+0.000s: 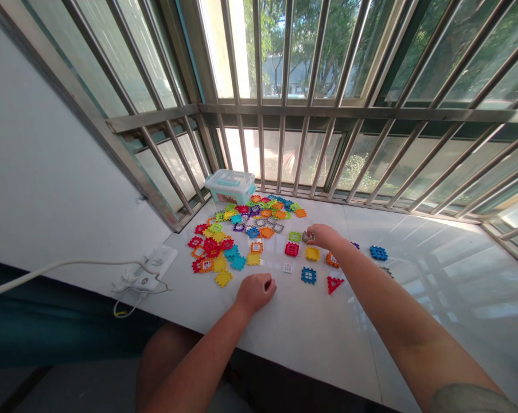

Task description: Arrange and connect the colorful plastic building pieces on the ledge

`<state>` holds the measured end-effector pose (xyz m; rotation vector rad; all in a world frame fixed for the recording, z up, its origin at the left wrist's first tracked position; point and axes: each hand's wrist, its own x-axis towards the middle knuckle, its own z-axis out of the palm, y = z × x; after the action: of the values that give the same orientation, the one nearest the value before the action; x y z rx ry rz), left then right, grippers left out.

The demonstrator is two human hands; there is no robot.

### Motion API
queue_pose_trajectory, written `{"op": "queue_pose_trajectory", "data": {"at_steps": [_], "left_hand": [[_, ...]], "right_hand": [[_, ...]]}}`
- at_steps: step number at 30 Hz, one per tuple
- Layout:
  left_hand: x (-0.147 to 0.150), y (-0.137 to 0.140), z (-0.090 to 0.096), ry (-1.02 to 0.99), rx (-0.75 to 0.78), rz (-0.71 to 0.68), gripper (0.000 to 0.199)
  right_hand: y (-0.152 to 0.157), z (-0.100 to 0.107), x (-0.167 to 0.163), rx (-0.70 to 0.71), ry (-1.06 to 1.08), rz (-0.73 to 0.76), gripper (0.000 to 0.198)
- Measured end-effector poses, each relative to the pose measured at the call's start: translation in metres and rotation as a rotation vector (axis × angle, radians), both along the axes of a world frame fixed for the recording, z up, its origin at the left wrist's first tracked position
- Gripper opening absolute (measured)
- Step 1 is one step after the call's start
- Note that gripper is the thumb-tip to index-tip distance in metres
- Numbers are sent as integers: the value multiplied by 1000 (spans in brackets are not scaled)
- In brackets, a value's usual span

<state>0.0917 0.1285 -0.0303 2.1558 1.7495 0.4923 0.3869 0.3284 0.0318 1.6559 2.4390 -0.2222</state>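
My right hand (324, 237) reaches over the table with its fingers closed on a grey interlocking building tile (308, 236), beside a lime green tile (295, 236). Around it lie a red tile (292, 249), a yellow tile (312, 253), a blue square frame tile (309, 275), a small white window piece (287, 268) and a red triangle (334, 284). An orange tile (332, 260) is partly hidden by my right forearm. My left hand (256, 292) rests on the table nearer me, curled into a loose fist with nothing showing in it.
A heap of colourful tiles (219, 263) spreads across the left of the white table (302, 338). Behind it stands a lidded plastic box (230, 186). A white power strip (155, 267) with cables lies at the left edge. Blue tiles (378, 253) sit right; window bars (302, 155) border the back.
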Motion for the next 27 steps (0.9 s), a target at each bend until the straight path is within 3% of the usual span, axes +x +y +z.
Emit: {"op": "queue_pose_trajectory", "data": {"at_steps": [19, 27], "left_hand": [[-1, 0, 0, -1, 6, -1, 33], [-1, 0, 0, -5, 14, -1, 33]], "right_hand": [[0, -8, 8, 9, 40, -8, 27], [4, -15, 10, 20, 70, -34, 52]]}}
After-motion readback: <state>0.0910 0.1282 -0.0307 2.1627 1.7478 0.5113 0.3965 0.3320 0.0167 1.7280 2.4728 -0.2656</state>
